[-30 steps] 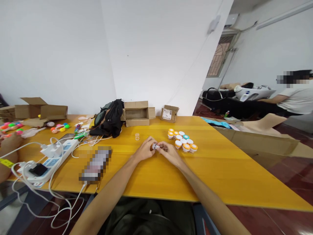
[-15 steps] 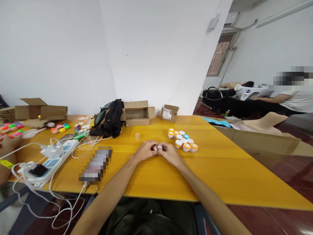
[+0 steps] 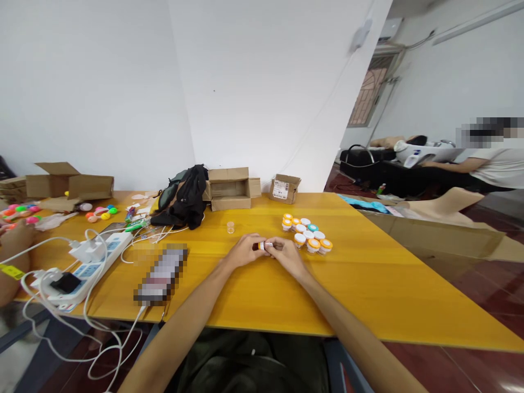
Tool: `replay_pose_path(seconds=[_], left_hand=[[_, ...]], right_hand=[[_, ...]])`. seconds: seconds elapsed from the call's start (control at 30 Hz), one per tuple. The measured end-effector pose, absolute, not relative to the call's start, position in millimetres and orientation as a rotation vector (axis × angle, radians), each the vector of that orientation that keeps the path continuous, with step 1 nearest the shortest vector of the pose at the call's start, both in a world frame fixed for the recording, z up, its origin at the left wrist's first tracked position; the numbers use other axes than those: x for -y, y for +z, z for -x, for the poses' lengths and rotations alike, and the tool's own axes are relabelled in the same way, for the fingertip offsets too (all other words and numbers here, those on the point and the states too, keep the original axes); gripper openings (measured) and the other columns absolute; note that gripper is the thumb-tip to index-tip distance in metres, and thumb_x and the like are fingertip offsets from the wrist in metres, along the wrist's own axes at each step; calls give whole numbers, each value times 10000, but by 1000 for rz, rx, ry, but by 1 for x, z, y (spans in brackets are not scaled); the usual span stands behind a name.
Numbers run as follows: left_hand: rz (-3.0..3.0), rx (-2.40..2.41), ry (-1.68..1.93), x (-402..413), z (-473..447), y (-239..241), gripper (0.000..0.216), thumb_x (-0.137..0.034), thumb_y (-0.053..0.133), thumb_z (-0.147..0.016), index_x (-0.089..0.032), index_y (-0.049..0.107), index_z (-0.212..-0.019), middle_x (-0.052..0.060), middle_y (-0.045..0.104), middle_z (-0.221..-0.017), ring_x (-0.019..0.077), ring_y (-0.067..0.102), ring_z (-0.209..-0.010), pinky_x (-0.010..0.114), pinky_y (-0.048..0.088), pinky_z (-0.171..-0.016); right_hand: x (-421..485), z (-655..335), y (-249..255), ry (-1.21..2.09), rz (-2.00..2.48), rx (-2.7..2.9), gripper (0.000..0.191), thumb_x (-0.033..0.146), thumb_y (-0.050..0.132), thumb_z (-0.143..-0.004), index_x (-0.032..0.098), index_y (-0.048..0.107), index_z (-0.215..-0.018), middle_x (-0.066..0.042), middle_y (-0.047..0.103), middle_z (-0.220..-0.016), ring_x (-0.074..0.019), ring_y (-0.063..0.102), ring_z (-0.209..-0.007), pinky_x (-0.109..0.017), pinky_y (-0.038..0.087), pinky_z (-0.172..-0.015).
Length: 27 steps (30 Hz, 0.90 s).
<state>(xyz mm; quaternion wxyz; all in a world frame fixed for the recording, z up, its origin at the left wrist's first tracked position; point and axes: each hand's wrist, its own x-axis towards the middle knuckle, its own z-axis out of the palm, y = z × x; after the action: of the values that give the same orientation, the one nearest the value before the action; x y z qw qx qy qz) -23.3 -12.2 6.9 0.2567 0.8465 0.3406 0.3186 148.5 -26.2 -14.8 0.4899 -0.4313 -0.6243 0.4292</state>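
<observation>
Both my hands meet over the middle of the yellow table [image 3: 368, 284]. My left hand [image 3: 243, 252] and my right hand [image 3: 286, 255] are both closed on one small jar [image 3: 264, 246] with an orange part and a white part, held just above the tabletop. Right beside my right hand stands a cluster of several small jars [image 3: 308, 234] with orange, white and one teal lid. A tiny clear cup [image 3: 230, 227] stands alone a little beyond my left hand.
A blurred phone [image 3: 160, 274] on a cable lies left of my arms, with a white power strip [image 3: 77, 267] and cords further left. A black bag [image 3: 184, 197] and cardboard boxes [image 3: 229, 188] line the far edge. Another person's arm [image 3: 12, 256] rests at the left; someone sits at the far right.
My hands stayed together on the small jar, dropping slightly toward the table and turning it between the fingers. The person at the far right shifted a little.
</observation>
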Motion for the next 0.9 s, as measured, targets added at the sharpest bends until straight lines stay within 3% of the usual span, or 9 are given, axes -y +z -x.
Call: replay_pose_path(seconds=[0.27,0.5,0.73,0.9], left_hand=[[-2274,-853,862,11,23,6,207,-314,595,-892,-192,704,-765,19,667,-757,191,558,-796,292,433,-793],[-2044,-1009,993,3,22,-1,179,-352,700,-780,-192,715,-859,30,700,-848,201,600,-830,306,480,-791],[-2039,-1169,993,7,37,-6,237,-237,778,-647,-202,664,-852,1,671,-836,178,584,-786,313,491,-789],[-1970,-1182,1017,10,48,-3,191,-185,721,-672,-207,621,-834,-12,668,-825,162,593,-774,299,487,-789]], right_hand=[[28,-149,-14,1099,1043,1456,364,542,754,-626,185,721,-693,-40,719,-650,-181,636,-591,-326,549,-622],[26,-149,-13,1152,997,1264,373,542,807,-592,200,729,-721,-74,764,-789,-257,722,-790,-408,598,-784],[22,-149,-15,1147,1035,1257,409,564,799,-589,203,709,-761,-65,747,-724,-243,718,-701,-394,601,-702],[20,-148,-17,1130,1044,1314,387,525,798,-587,199,709,-776,-43,725,-700,-225,695,-677,-396,587,-726]])
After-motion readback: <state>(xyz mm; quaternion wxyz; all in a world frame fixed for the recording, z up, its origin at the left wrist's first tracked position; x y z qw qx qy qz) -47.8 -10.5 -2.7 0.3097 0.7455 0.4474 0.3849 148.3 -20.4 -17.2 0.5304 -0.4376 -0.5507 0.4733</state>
